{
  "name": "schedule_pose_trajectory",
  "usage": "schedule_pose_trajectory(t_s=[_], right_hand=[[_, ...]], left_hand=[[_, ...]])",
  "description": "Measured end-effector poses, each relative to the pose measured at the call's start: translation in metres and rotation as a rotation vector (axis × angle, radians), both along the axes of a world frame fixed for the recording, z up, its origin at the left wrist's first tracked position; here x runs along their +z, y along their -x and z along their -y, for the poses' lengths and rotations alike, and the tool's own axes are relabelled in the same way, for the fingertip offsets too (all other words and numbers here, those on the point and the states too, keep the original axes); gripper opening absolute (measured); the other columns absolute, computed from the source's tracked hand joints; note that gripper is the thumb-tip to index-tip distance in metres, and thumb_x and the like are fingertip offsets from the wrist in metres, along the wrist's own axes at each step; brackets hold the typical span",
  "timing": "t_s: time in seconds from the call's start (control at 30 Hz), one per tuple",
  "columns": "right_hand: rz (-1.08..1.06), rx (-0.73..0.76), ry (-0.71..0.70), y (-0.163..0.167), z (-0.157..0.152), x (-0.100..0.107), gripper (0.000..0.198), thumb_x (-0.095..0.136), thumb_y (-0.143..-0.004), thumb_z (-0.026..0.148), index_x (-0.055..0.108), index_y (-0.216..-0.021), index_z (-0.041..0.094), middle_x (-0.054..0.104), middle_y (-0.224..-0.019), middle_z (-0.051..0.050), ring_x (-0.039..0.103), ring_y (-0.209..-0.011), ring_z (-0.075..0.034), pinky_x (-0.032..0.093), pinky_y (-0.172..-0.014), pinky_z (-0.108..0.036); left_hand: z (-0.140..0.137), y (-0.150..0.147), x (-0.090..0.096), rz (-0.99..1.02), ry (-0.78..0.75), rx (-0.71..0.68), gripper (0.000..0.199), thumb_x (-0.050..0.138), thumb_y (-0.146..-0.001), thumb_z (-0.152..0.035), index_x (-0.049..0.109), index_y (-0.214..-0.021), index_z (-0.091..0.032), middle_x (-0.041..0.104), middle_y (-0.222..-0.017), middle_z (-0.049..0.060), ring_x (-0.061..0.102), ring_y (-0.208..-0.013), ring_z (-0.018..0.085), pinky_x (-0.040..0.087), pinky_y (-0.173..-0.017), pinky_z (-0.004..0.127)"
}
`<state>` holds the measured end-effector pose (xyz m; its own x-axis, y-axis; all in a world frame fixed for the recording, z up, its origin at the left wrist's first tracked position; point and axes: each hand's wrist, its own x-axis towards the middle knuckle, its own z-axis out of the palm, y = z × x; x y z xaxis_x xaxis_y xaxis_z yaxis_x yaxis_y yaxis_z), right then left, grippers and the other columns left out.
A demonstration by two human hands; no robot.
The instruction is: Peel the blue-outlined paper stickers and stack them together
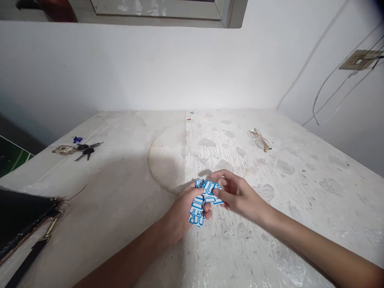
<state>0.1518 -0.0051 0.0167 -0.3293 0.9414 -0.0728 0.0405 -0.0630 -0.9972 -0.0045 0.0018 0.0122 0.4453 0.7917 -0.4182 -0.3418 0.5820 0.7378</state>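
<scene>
Several small white cards with blue block lettering are split between my two hands above the middle of the table. My left hand (187, 208) is closed around one bunch of cards (196, 212), with the thumb over the top and fingertips showing at the right edge. Between thumb and fingers, my right hand (234, 192) pinches another fan of cards (210, 191), which overlaps the upper end of the left bunch. How many cards each hand holds is hidden by the overlap.
Clear-framed glasses (259, 140) lie at the back right of the white table (129, 176). Keys (86, 150) with a fob and a small blue item (77, 139) rest at the left. A black bag (25, 220) with a strap lies nearer. Cables hang by a wall socket (358, 60).
</scene>
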Motion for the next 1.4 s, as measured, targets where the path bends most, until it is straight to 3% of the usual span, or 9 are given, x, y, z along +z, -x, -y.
schedule_pose_trajectory(t_s=[0.3,0.53,0.87,1.17,1.4], right_hand=[[0.051,-0.031,0.04,-0.002,-0.003,0.002,0.023,0.055,-0.083,0.034,0.054,-0.1,0.018,0.047,-0.063,0.004,0.04,-0.047,-0.006,0.029,-0.039,-0.017],[0.113,-0.033,0.08,-0.003,-0.003,0.002,0.024,0.057,-0.08,0.035,0.054,-0.094,0.016,0.045,-0.055,0.006,0.042,-0.039,-0.006,0.033,-0.032,-0.017],[0.09,-0.002,0.211,-0.015,-0.015,0.013,0.024,0.06,-0.077,0.031,0.059,-0.091,0.012,0.05,-0.06,0.002,0.032,-0.039,-0.002,0.023,-0.031,-0.014],[0.275,0.344,0.233,-0.036,-0.026,0.033,0.024,0.06,-0.075,0.023,0.063,-0.097,0.016,0.051,-0.061,0.004,0.034,-0.042,-0.003,0.024,-0.031,-0.014],[0.252,0.571,0.223,-0.045,-0.031,0.02,0.028,0.063,-0.076,0.026,0.061,-0.104,0.019,0.058,-0.073,0.001,0.044,-0.052,-0.005,0.029,-0.039,-0.014]], left_hand=[[-0.001,0.004,-0.006,0.07,-0.027,-0.031,0.018,0.05,-0.069,-0.018,0.049,-0.087,-0.017,0.053,-0.062,0.0,0.05,-0.05,0.01,0.042,-0.047,0.022],[0.0,0.003,-0.008,-0.07,-0.174,-0.069,0.017,0.056,-0.07,-0.018,0.047,-0.085,-0.017,0.049,-0.06,-0.004,0.047,-0.046,0.007,0.038,-0.047,0.022],[0.0,0.002,-0.004,-0.117,-0.186,-0.063,0.022,0.058,-0.071,-0.019,0.045,-0.088,-0.018,0.048,-0.064,-0.005,0.043,-0.049,0.005,0.036,-0.046,0.02],[0.005,0.005,0.0,-0.193,-0.246,-0.336,0.019,0.054,-0.078,-0.023,0.039,-0.088,-0.018,0.046,-0.054,-0.007,0.046,-0.045,0.007,0.037,-0.048,0.022],[0.007,0.011,-0.004,-0.206,-0.255,-0.556,0.021,0.055,-0.08,-0.028,0.04,-0.09,-0.018,0.05,-0.057,-0.005,0.049,-0.048,0.008,0.039,-0.05,0.022]])
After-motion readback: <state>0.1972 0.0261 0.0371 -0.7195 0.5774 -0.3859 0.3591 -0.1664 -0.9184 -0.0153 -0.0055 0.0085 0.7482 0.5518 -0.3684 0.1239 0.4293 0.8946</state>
